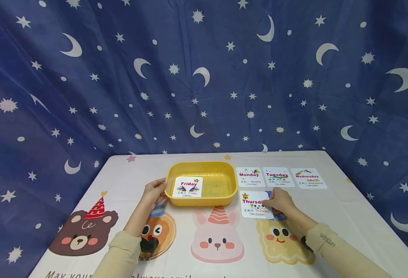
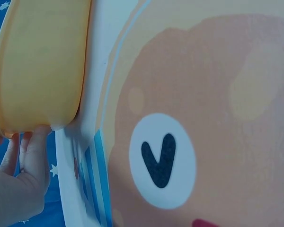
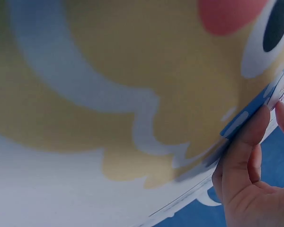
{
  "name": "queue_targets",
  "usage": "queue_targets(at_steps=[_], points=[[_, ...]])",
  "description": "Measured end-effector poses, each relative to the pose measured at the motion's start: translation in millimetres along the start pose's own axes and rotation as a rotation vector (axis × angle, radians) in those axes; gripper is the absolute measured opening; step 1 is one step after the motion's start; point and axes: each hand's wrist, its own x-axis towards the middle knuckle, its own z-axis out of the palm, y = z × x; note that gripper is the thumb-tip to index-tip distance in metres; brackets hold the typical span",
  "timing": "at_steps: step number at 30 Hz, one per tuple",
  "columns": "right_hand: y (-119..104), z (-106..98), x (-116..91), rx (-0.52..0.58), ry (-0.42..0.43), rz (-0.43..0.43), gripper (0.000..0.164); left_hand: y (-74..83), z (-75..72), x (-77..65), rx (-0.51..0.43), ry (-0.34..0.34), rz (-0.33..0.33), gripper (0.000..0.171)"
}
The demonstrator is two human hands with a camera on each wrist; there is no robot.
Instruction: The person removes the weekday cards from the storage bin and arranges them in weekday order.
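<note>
My left hand (image 1: 155, 191) holds the left end of a yellow plastic tray (image 1: 232, 197), fingers at its outer wall. In the left wrist view the fingers (image 2: 37, 146) touch the tray's end (image 2: 42, 71). Inside the tray, at the left, lies a white "Friday" card (image 1: 187, 187). With my right hand (image 1: 283, 200) I pinch the right edge of a "Thursday" card (image 1: 250, 210), just below the "Monday" card (image 1: 249, 183). The right wrist view shows that card (image 3: 273, 92) edge-on between thumb and finger.
"Tuesday" (image 1: 277, 183) and "Wednesday" (image 1: 309, 184) cards lie in a row to the right of "Monday". The white tablecloth (image 1: 179, 266) is printed with cartoon figures. A blue star-and-moon curtain (image 1: 204, 104) hangs behind the table.
</note>
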Motion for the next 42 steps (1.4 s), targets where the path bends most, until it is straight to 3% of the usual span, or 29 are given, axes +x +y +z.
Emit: queue_targets(at_steps=[11, 17, 25, 35, 42], points=[[10, -9, 4, 0.326, -0.109, 0.059, 0.027, 1.4, -0.4, -1.2, -0.005, -0.002, 0.006, 0.043], [3, -16, 1, 0.487, -0.161, 0.088, 0.027, -2.0, 1.7, 0.0, 0.0, 0.002, -0.003, 0.043], [-15, -19, 0, 0.582, -0.193, 0.098, 0.03, 0.2, 0.7, -1.3, -0.017, -0.007, -0.003, 0.044], [-47, -17, -6, 0.663, -0.225, 0.018, 0.036, -0.8, 0.6, -1.1, -0.014, -0.015, 0.009, 0.044], [-74, -10, -7, 0.728, -0.26, -0.047, 0.032, -1.3, 0.5, -0.4, -0.009, -0.015, 0.005, 0.044]])
